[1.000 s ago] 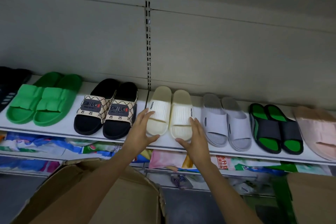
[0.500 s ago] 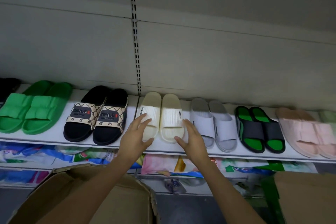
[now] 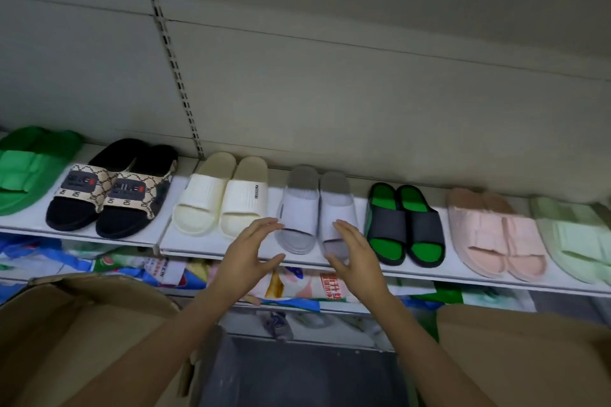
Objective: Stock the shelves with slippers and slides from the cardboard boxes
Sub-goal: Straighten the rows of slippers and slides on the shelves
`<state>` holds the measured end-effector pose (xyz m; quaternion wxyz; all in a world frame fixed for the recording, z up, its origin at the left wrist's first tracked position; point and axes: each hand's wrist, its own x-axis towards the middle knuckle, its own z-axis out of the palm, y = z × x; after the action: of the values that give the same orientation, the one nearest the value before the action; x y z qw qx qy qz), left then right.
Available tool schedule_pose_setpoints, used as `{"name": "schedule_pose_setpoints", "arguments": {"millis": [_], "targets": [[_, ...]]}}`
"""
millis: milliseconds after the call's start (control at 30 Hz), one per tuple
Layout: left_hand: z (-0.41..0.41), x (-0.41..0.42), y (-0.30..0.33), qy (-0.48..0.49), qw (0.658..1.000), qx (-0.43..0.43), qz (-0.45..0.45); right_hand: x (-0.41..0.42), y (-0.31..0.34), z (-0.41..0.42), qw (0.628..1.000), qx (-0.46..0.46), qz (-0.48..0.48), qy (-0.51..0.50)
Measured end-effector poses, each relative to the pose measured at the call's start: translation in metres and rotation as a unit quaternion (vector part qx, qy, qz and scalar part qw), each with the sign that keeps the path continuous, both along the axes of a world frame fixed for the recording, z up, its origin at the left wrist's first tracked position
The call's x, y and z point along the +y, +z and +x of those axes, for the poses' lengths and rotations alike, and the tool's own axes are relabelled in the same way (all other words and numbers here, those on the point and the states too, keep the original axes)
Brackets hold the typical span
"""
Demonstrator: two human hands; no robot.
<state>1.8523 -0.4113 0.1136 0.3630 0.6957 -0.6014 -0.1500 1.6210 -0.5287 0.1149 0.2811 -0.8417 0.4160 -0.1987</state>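
Slides, grey pair (image 3: 315, 208), sit on shelf (image 3: 198, 243) btwn cream pair (image 3: 221, 196) and black/green pair (image 3: 406, 225), toes fwd for display. Left hand (image 3: 246, 258) and right hand (image 3: 357, 256) flank the toes, fingers spread, gripping nothing; contact unclear. Prob. abt to square the pair. Cardboard boxes (image 3: 76, 334) open below, within reach for restock.

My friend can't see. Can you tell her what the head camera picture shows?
Two open hands, left hand and right hand, reach toward a pair of grey slides on a white shelf. More pairs line it: green, black patterned, cream, black-and-green, pink, pale green. Cardboard boxes sit below.
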Motion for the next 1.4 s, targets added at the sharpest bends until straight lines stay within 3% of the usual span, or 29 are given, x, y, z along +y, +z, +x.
{"name": "schedule_pose_setpoints", "arguments": {"millis": [267,533,900,1400], "targets": [[-0.040,-0.020,-0.005,0.075,0.994,0.024,0.073,-0.010,0.000,-0.054,0.999,0.043,0.028,-0.001],[-0.050,-0.030,-0.013,0.113,0.987,0.045,0.103,-0.022,-0.005,-0.048,0.998,0.047,0.033,0.002],[-0.037,-0.050,-0.021,0.103,0.985,0.050,0.127,-0.030,-0.015,-0.010,0.995,0.046,0.092,-0.002],[-0.030,-0.055,-0.030,0.092,0.987,0.039,0.125,-0.030,-0.025,0.017,0.994,0.069,0.056,-0.062]]}}
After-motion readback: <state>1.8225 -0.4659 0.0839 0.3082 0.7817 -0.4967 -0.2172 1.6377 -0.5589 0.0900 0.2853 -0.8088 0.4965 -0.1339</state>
